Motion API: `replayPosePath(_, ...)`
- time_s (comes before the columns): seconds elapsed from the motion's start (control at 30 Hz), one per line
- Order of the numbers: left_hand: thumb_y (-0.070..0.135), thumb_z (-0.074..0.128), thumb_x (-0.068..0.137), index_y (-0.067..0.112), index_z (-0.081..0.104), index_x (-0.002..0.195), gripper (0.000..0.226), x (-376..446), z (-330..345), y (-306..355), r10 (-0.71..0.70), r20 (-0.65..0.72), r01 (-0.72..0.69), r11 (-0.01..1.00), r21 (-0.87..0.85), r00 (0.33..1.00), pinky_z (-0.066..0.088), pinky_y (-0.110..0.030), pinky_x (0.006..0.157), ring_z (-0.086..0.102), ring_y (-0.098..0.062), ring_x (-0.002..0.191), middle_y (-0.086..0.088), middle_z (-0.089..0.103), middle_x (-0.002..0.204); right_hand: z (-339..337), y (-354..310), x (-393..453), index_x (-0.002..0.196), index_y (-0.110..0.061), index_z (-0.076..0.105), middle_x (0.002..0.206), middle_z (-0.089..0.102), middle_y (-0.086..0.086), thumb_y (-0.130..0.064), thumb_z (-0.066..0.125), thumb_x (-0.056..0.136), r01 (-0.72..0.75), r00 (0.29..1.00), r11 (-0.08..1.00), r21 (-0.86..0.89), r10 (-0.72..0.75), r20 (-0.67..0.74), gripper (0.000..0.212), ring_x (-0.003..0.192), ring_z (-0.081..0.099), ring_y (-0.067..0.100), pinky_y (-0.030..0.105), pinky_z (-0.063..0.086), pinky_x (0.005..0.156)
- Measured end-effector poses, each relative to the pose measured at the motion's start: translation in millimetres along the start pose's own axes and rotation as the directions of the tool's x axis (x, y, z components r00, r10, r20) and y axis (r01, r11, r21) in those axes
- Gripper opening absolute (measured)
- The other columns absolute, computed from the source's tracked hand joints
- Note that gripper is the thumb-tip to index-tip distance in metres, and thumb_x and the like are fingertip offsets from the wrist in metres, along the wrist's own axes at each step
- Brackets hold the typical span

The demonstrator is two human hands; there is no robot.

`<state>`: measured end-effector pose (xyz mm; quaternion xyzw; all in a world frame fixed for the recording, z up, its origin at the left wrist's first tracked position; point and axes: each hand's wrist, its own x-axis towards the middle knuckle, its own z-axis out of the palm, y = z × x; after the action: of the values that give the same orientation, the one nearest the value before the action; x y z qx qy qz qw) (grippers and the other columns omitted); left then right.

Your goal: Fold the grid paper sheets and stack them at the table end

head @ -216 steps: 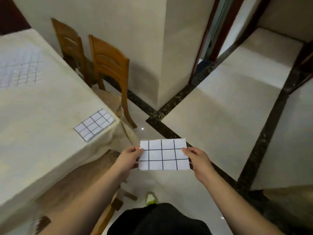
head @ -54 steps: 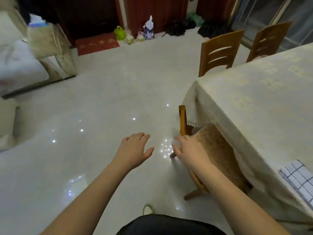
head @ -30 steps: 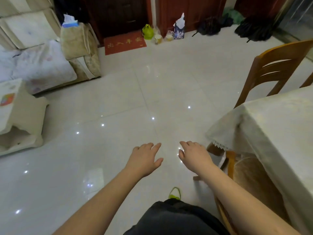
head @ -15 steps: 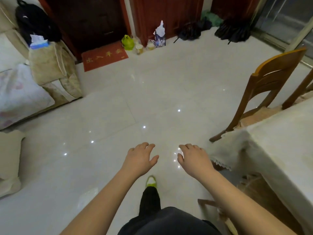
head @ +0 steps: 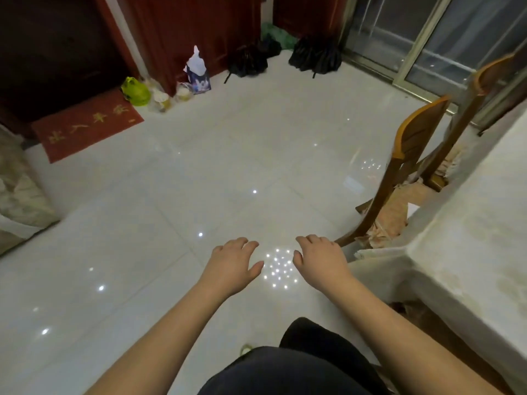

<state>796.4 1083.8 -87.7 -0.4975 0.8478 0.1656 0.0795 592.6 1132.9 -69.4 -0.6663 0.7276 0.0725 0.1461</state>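
Hands out front over floor: left hand (head: 232, 265) grip slack, empty; right hand (head: 320, 262) likewise; table (head: 470, 238) at right.

Wooden chair (head: 410, 166), red doormat (head: 85, 126), green bag (head: 136, 91).

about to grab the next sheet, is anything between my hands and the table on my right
No grid paper shows in this view, so its path cannot be judged. Both the left hand and the right hand are empty over bare floor. Nothing visible lies between the right hand and the table corner; a wooden chair stands farther along that side.
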Motion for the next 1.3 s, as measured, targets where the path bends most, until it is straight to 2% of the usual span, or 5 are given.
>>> replayPosePath(0.43,0.054,0.038,0.095,0.026,0.036,0.144,0.056,243,-65,20,0.191,0.137,-0.200,0.978,0.062,0.972,0.036,-0.037,0.103,0.042,-0.018,0.131,0.002,0.041,0.147,-47,96,171,0.137,-0.017,0.044,0.134,0.052,0.006,-0.034,0.031,0.099,-0.202,0.979,0.971,0.125,0.202,0.013,0.044,0.118,0.050,0.026,0.038,0.041,0.095)
replayPosePath(0.63,0.053,0.038,0.096,0.026,0.034,0.146,0.056,337,-101,43,0.255,0.132,-0.265,0.962,0.067,0.958,0.035,-0.035,0.104,0.042,-0.018,0.133,0.002,0.039,0.149,-78,141,248,0.134,-0.016,0.046,0.132,0.053,0.007,-0.035,0.032,0.098,-0.237,0.971,0.961,0.144,0.236,0.024,0.043,0.117,0.050,0.027,0.039,0.039,0.094)
replayPosePath(0.83,0.052,0.038,0.096,0.025,0.035,0.146,0.056,438,-131,45,0.316,0.141,-0.327,0.943,0.059,0.938,0.035,-0.032,0.103,0.043,-0.017,0.131,0.003,0.039,0.148,-108,178,327,0.142,-0.019,0.040,0.137,0.050,0.005,-0.033,0.032,0.098,-0.306,0.950,0.933,0.190,0.312,-0.006,0.047,0.121,0.048,0.027,0.038,0.038,0.097)
replayPosePath(1.17,0.051,0.040,0.096,0.026,0.034,0.146,0.057,615,-191,25,0.473,0.173,-0.493,0.865,0.093,0.864,0.035,-0.034,0.104,0.041,-0.017,0.131,0.005,0.039,0.148,-160,227,470,0.146,-0.020,0.033,0.141,0.046,0.004,-0.036,0.033,0.098,-0.467,0.880,0.856,0.220,0.476,0.016,0.050,0.123,0.047,0.026,0.037,0.036,0.099)
replayPosePath(1.3,0.051,0.039,0.096,0.026,0.033,0.147,0.057,675,-213,37,0.590,0.235,-0.628,0.766,0.139,0.772,0.030,-0.036,0.109,0.038,-0.017,0.134,0.003,0.037,0.150,-180,248,511,0.149,-0.022,0.027,0.144,0.044,0.005,-0.036,0.033,0.098,-0.528,0.836,0.802,0.279,0.549,0.005,0.053,0.124,0.046,0.027,0.038,0.037,0.099)
